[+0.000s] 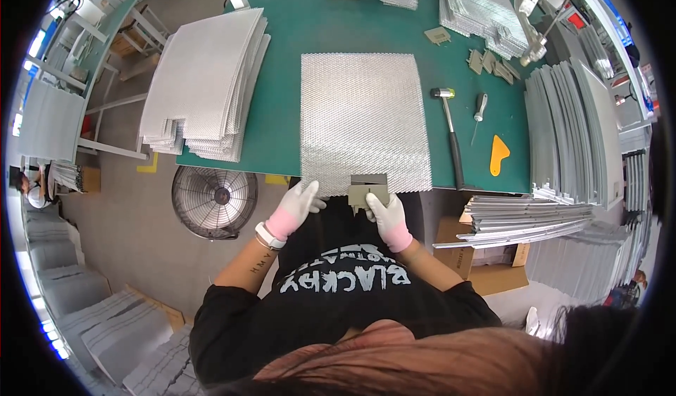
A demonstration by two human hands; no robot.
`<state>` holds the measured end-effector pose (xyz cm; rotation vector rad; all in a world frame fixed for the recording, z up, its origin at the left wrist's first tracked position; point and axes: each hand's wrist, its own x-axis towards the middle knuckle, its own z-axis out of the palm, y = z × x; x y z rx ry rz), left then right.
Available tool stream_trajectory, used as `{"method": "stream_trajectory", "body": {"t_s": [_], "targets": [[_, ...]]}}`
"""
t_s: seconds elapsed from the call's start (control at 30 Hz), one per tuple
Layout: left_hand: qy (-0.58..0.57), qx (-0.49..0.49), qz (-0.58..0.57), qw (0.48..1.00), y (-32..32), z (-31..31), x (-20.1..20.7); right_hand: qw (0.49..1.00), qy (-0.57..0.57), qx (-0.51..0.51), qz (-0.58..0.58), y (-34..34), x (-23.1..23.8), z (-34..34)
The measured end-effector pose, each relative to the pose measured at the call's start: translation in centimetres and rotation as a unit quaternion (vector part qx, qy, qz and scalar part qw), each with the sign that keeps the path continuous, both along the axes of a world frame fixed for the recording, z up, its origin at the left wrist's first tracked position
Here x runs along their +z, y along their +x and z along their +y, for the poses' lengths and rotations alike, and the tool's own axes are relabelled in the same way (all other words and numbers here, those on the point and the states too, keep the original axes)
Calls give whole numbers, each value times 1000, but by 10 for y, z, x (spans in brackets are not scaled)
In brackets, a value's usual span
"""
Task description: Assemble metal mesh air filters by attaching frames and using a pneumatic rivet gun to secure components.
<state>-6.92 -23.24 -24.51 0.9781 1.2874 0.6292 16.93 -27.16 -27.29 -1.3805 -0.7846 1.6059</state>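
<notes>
A silver expanded-metal mesh sheet [362,114] lies on the green table, its front edge overhanging toward me, with a notch cut into that edge. My left hand [294,209], in a white and pink glove, pinches the sheet's front left corner, thumb on top and fingers below. In my gloved right hand [389,220] is a small olive-grey plate [362,196] with tabs, held at the notch with the thumb on its face. Whether the plate is seated in the notch, I cannot tell. The right fingers are partly hidden beneath the plate.
Right of the sheet lie a hammer [451,132], a screwdriver [480,111] and a yellow scraper [498,155]. Several more olive-grey plates [475,61] sit farther back. Mesh stacks [204,72] stand left and behind; grey panels [567,128] line the right. A fan [215,197] is on the floor.
</notes>
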Motion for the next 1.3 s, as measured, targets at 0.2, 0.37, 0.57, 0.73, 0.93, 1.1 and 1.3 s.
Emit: {"method": "stream_trajectory", "body": {"t_s": [0.2,0.37,0.57,0.73,0.93,1.1,1.3], "targets": [[-39,-72,-33,996,-3,1,-6,1000,-3,-6,15,7,11,1],[-62,23,-224,972,13,-38,-40,997,9,77,-2,12,2,3],[-50,30,-205,977,77,-34,-21,988,55,-123,-81,4,-4,-1],[-20,56,-177,982,78,-30,-24,986,3,-163,-16,15,-6,2],[-30,54,-241,969,76,-33,-34,986,8,-165,-21,14,0,0],[-67,102,-306,944,81,-39,-35,984,7,-176,-13,9,0,-1],[110,-556,131,813,43,-4,24,997,36,11,71,11,-12,-11]]}}
